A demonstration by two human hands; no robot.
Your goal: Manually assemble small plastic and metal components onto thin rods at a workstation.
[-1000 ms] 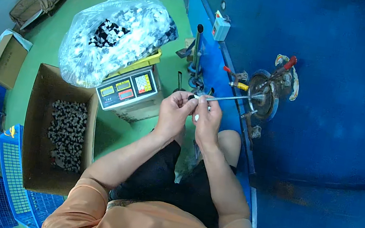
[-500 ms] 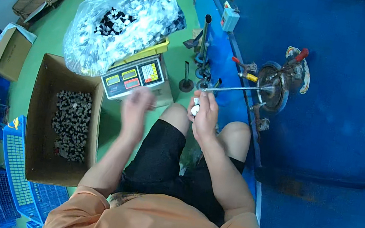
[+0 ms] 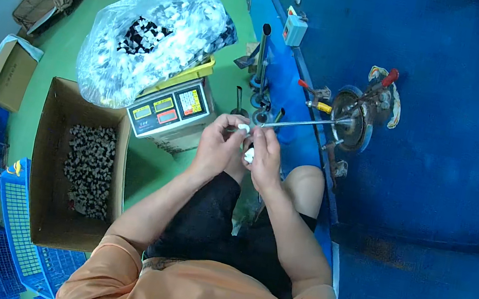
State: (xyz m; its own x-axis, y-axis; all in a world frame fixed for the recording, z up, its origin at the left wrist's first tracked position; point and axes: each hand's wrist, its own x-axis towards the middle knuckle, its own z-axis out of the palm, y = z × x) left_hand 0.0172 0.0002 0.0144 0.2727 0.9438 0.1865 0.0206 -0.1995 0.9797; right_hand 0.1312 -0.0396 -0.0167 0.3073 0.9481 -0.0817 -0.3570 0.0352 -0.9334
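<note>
Both hands meet above my knees at the free tip of a thin metal rod point(image 3: 304, 123) that sticks out from a round machine head point(image 3: 352, 121) on the blue wall. My left hand point(image 3: 219, 145) pinches a small white part point(image 3: 244, 128) at the rod's tip. My right hand point(image 3: 262, 156) is closed around more small white pieces point(image 3: 248, 155) just below it.
A digital weighing scale point(image 3: 170, 109) stands to the left of my hands. Behind it lies a big clear bag of black and white parts point(image 3: 150, 36). An open cardboard box point(image 3: 50, 181) with dark parts sits on the green floor. Blue crates point(image 3: 17, 226) lie lower left.
My left hand went out toward the scale half a second ago and has come back to the rod tip beside the right hand. The view has shifted slightly.
</note>
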